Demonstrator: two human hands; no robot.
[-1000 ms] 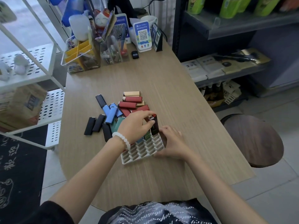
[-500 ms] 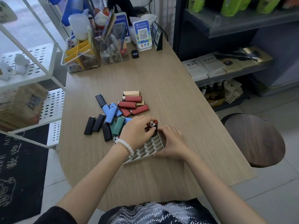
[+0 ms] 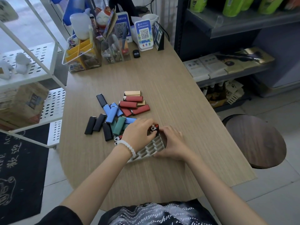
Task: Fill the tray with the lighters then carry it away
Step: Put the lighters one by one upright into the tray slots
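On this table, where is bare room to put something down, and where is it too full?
Free: the wood between the lighters and the clear boxes at the far end; the right side of the table toward the stool; the near strip in front of the tray. Crowded: around the lighters, and at the tray, where the left hand and right hand are.

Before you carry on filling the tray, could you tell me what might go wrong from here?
1. The left hand hides much of the tray, so the lighter may miss its slot.
2. The forearm passes close to the pile and could scatter it.
3. The right hand only steadies the tray's edge; it may slide.
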